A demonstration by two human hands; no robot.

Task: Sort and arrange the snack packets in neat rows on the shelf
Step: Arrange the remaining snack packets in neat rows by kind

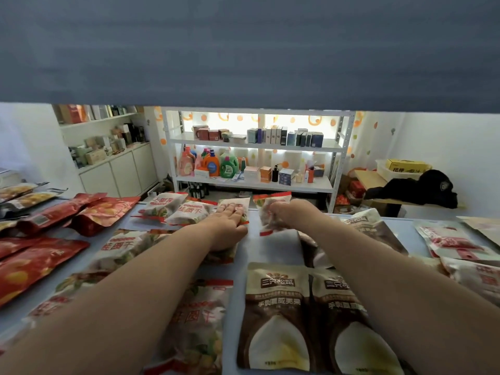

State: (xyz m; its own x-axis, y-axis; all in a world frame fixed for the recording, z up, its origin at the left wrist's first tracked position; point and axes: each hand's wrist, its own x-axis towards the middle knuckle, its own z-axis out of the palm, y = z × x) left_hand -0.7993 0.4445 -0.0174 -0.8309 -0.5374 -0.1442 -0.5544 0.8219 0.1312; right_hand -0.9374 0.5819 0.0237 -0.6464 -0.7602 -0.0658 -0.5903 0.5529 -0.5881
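Note:
Snack packets lie spread over a blue-grey shelf [273,247]. My left hand [228,226] rests flat, fingers together, on a white packet with red edges [235,203] at the far side of the shelf. My right hand [290,212] grips another white red-edged packet [266,212], lifted and tilted just to the right of it. More of the same white packets [167,205] stand in a row to the left. Red packets [102,212] lie at far left. Two brown-and-cream packets [276,315] lie side by side close to me.
The dark underside of an upper shelf [243,50] hangs low across the top of the view. White packets with red print [454,242] lie at the right. Beyond the shelf stands a white rack [254,146] with boxes and detergent bottles.

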